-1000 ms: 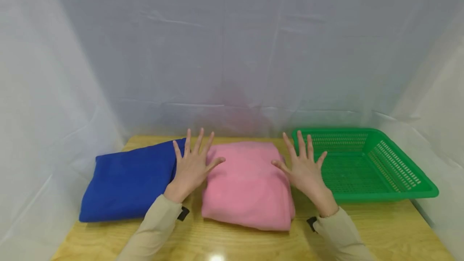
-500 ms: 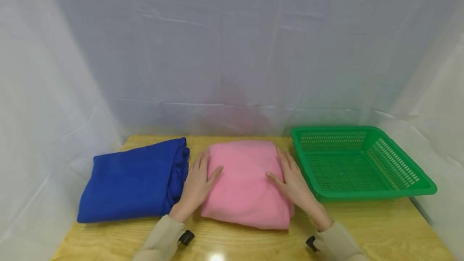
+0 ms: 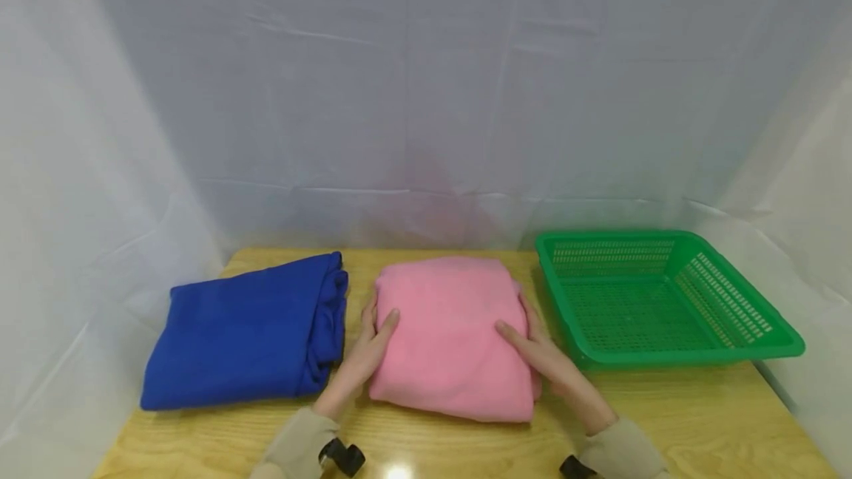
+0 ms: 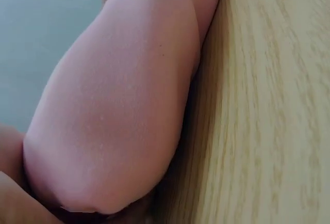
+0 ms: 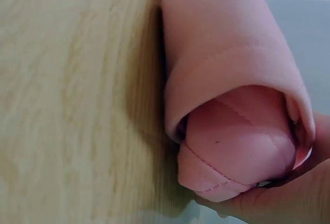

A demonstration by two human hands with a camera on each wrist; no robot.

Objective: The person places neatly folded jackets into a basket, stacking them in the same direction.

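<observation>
A thick folded pink cloth (image 3: 452, 338) lies in the middle of the wooden table. My left hand (image 3: 370, 346) grips its left side, thumb on the top face and fingers tucked down along the edge. On the opposite side my right hand (image 3: 542, 353) holds it the same way. In the right wrist view, the rolled end of the pink cloth (image 5: 232, 141) shows stitched seams, with the right thumb and fingers around its near corner. The left wrist view has the cloth's smooth rounded fold (image 4: 118, 95) near the tabletop. Most fingers are hidden by cloth.
A folded blue cloth (image 3: 233, 338) lies to the left, its gathered edge facing the pink one. On the right stands a green plastic basket (image 3: 692, 355) with slotted walls. White sheeting (image 3: 426, 94) hangs behind and at both sides of the wooden table (image 3: 426, 453).
Both hands, spread above the pink cloth's sides a second ago, have come down and inward. Their fingers have slipped down along its edges, and they now grip it. The cloth has barely moved.
</observation>
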